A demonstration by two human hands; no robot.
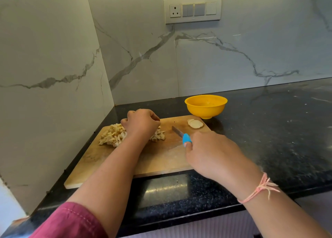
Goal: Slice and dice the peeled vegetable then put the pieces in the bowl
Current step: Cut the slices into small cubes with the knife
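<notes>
A wooden cutting board [161,158] lies on the black counter. On its far left part sits a heap of pale diced vegetable pieces [113,136]. My left hand [142,123] is down on this heap, knuckles up, its fingers curled into the pieces. My right hand [212,155] grips a knife [180,134] by its blue handle, and the blade points away over the board's middle. Two or three round slices [195,124] lie at the board's far right corner. Just behind that corner stands the yellow bowl [206,106], which looks empty.
The black speckled counter [269,129] stretches to the right. Marble walls close the corner at the left and back, with a switch panel [193,9] high on the back wall. The counter's front edge runs under my forearms.
</notes>
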